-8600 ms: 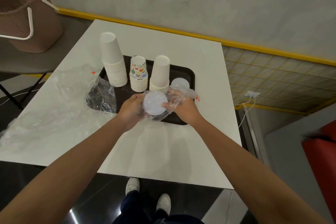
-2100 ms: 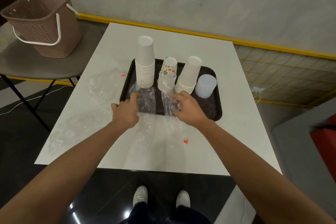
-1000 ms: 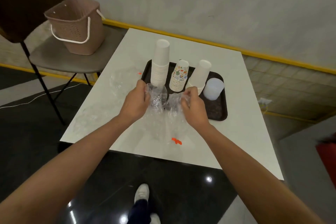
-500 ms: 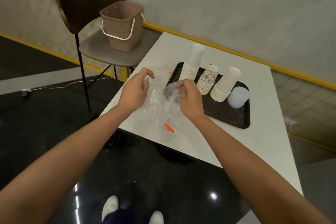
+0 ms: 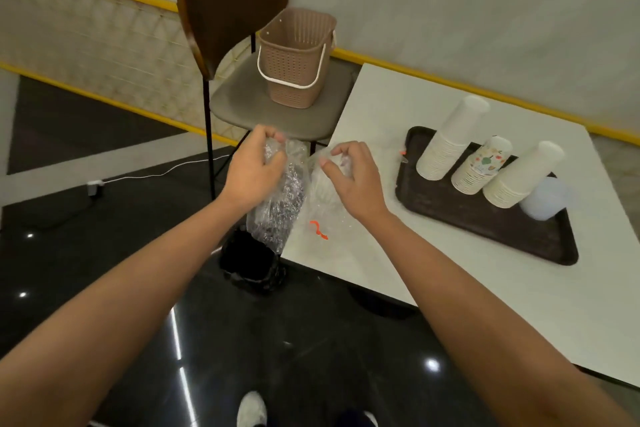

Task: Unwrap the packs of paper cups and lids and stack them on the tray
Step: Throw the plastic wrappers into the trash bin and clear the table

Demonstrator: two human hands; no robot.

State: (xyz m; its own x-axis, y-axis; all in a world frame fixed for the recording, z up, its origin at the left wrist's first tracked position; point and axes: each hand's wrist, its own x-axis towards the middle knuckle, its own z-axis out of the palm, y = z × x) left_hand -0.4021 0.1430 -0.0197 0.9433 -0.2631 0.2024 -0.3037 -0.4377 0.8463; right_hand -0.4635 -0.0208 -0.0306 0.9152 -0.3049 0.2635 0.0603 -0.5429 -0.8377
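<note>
The cups [image 5: 450, 149] and lids [image 5: 543, 198] stand stacked on the tray [image 5: 467, 218], toward the far side of the bench [image 5: 381, 97]. The clear wrappers [image 5: 280, 204], lying beside the tray two seconds ago, are now gathered up at the bench's corner. The left grip [image 5: 252, 170] and right grip [image 5: 349, 177] each curl round the plastic (a black bin [image 5: 249, 260] waits just below). The stacking looks done, and only the rubbish is left.

No words, numbers or brand marks can be read anywhere; the middle stack of cups [image 5: 482, 164] on the tray [image 5: 450, 218] bears coloured drawings; any small print among them is too blurred to read.
</note>
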